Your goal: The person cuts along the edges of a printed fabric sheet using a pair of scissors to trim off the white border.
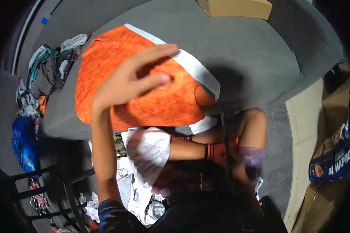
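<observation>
Orange cloth [151, 105], at the near edge of the surface [241, 42]; its white band [190, 64] slants from far left to near right | Left hand [130, 79], the nearer: above the cloth's middle, fingers extended, thumb apart, grasping nothing; contact unclear | Right hand [234, 160], blurred, off the near-right corner: grip cannot be told; cloth beyond it, leftward

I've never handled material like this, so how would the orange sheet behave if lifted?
The orange sheet would likely flop: creases show near its upper left edge. It is probably light for its size, as its edges look thin. It seems unlikely to roll, lying broad and mostly flat.
</observation>
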The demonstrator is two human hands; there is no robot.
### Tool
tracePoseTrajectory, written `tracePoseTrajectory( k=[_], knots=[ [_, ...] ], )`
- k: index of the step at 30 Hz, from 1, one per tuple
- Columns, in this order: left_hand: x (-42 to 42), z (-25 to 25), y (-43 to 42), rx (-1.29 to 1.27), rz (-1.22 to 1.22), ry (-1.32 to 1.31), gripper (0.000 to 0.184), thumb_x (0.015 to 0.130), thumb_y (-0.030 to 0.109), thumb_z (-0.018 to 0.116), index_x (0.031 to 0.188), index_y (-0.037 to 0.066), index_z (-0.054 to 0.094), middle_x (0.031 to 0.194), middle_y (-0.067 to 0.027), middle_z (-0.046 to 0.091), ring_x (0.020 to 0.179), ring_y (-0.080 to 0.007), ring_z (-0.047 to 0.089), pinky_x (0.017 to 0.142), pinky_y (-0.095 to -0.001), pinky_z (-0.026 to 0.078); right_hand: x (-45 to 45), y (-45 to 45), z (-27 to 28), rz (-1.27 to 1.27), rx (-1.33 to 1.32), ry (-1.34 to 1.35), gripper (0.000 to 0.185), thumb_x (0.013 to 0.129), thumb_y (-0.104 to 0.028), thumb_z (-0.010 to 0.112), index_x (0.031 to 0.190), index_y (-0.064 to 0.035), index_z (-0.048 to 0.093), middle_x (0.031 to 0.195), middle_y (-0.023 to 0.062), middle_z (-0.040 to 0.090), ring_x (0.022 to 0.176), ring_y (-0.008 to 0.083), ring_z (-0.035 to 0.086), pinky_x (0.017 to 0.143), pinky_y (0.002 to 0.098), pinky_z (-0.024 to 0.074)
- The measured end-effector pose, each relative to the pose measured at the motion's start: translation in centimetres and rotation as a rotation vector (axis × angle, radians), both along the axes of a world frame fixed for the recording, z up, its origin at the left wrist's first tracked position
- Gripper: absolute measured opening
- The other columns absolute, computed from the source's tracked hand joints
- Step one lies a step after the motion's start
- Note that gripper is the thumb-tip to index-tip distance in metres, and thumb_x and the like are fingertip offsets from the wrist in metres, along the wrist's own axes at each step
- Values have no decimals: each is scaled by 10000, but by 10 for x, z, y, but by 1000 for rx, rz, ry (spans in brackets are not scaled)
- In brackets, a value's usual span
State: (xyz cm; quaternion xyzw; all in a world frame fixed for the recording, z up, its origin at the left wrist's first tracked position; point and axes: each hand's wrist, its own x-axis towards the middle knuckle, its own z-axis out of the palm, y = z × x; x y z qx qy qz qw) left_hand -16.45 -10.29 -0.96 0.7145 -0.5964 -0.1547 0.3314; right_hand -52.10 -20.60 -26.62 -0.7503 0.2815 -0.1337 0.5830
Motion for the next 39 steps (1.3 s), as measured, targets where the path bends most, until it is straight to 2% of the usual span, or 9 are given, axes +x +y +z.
tracePoseTrajectory(
  k=[8,11,17,20,24,26,29,34,39],
  knots=[
    [223,-1,-23,271,585,-347,474,907,374,631,1175,-17,623,1030,-134,678,843,-219,622,760,-300,494,-12,-4,-104,102,-102,-125,143,833,-183,674,832,-41,660,673,50,609,544,173,508,510,332,418],
    [288,-23,-46,351,754,-563,453,859,395,665,958,-47,685,809,-143,695,652,-282,616,623,-396,495,-7,-12,-48,170,-169,63,220,822,-244,703,787,-30,671,681,90,630,537,214,533,506,346,421],
    [315,-7,-71,341,628,-703,385,833,332,668,816,-52,676,734,-177,667,664,-317,625,619,-412,482,7,-9,-33,71,-166,-54,227,807,-245,726,780,-25,680,685,92,641,545,221,553,501,348,424],
    [317,3,-90,183,601,-724,227,796,159,633,884,-42,692,751,-109,665,660,-219,602,636,-328,480,3,-11,-50,132,-100,-25,227,798,-239,738,781,-20,682,679,87,644,544,211,554,507,339,427],
    [337,10,-78,202,312,-482,258,794,57,582,1009,-11,707,787,-62,661,711,-152,589,675,-274,474,-12,-13,-60,139,-126,-24,231,793,-238,747,785,-15,683,672,85,646,537,204,551,509,333,427],
    [285,28,-52,509,420,30,316,803,45,552,1082,19,698,820,-44,650,729,-138,564,687,-277,466,-8,-11,-64,116,-155,-88,235,791,-238,751,789,-13,684,667,84,646,530,201,547,509,331,426],
    [311,27,-14,458,563,31,309,801,31,520,1063,35,684,858,-53,631,717,-145,519,670,-293,460,-5,-12,-60,125,56,-48,230,791,-227,748,801,-6,683,665,83,644,530,195,542,515,324,425],
    [386,33,-16,472,328,-772,199,782,40,521,929,41,655,937,-103,651,756,-224,592,684,-325,475,7,-19,-47,198,105,18,224,790,-214,743,817,0,682,660,82,639,532,190,534,522,320,419],
    [352,26,-2,97,895,-1307,337,857,217,552,1194,203,561,1134,-158,585,970,-410,603,766,-502,494,-1,-23,-33,170,-39,42,226,792,-219,744,819,-5,678,657,87,636,533,196,533,524,325,414]
  ],
)
